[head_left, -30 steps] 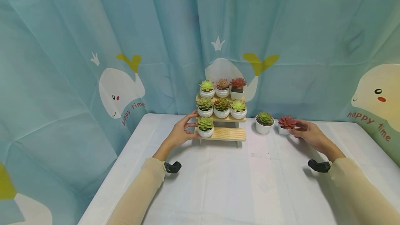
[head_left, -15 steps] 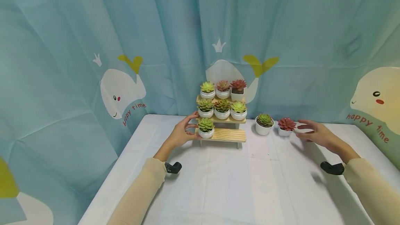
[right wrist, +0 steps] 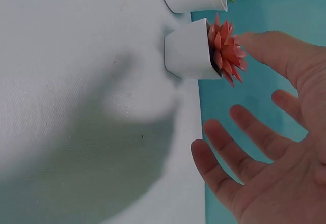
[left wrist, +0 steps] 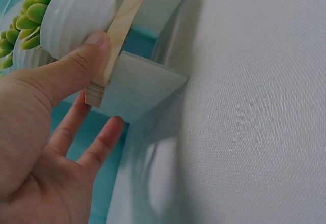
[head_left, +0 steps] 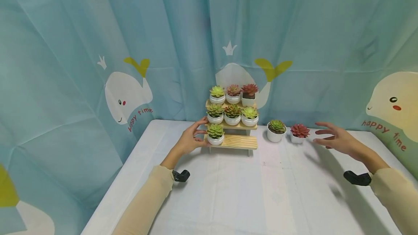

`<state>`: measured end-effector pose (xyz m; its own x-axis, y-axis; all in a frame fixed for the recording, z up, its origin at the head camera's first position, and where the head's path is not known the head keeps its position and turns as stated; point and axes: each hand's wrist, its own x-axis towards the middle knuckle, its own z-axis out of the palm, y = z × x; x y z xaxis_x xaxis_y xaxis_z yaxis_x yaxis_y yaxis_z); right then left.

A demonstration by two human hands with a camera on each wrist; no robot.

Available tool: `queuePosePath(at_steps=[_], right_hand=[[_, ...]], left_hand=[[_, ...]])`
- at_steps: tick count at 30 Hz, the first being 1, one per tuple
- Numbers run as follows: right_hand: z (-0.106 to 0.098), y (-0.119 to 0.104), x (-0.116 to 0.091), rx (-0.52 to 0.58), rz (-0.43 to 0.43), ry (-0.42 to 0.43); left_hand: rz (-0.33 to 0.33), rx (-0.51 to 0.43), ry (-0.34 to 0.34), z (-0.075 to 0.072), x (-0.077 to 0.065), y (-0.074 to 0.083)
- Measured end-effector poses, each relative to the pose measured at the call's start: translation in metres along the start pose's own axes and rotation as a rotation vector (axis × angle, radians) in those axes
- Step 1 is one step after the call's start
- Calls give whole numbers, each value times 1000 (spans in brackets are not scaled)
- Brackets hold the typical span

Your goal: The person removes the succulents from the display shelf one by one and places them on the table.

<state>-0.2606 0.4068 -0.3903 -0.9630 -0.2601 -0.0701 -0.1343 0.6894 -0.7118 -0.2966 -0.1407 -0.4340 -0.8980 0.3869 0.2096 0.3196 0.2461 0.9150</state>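
- Rack [head_left: 243, 141]: wood planks, smooth and matt, the grain showing (the cut end has fine layered lines).
- Leg [left wrist: 145, 84]: flat and smooth, material hard to tell.
- Round pot [left wrist: 79, 18]: hard, ridged, with a soft sheen.
- Square pot [right wrist: 189, 51]: smooth, nearly matt (plastic or ceramic, I can't say which).
- Red plant [right wrist: 229, 51]: plastic-looking leaves, slightly glossy.
- Tabletop [left wrist: 265, 107]: matt, finely woven texture.
- Curtain [head_left: 130, 28]: creased cloth, faint sheen.
- Sleeve [head_left: 140, 202]: soft, matt cloth.
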Motion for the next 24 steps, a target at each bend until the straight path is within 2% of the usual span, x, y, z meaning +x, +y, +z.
queuePosePath(at_steps=[10,18,24], right_hand=[[6,-9,-1,5,-30,4],[16,-36,-5,-31,-93,53],[29,-56,-4,-13,-175,78]], left_hand=[[-2,0,1,-1,0,-2],[1,-6,-1,-1,1,-4],[7,-9,-2,-1,1,-4]])
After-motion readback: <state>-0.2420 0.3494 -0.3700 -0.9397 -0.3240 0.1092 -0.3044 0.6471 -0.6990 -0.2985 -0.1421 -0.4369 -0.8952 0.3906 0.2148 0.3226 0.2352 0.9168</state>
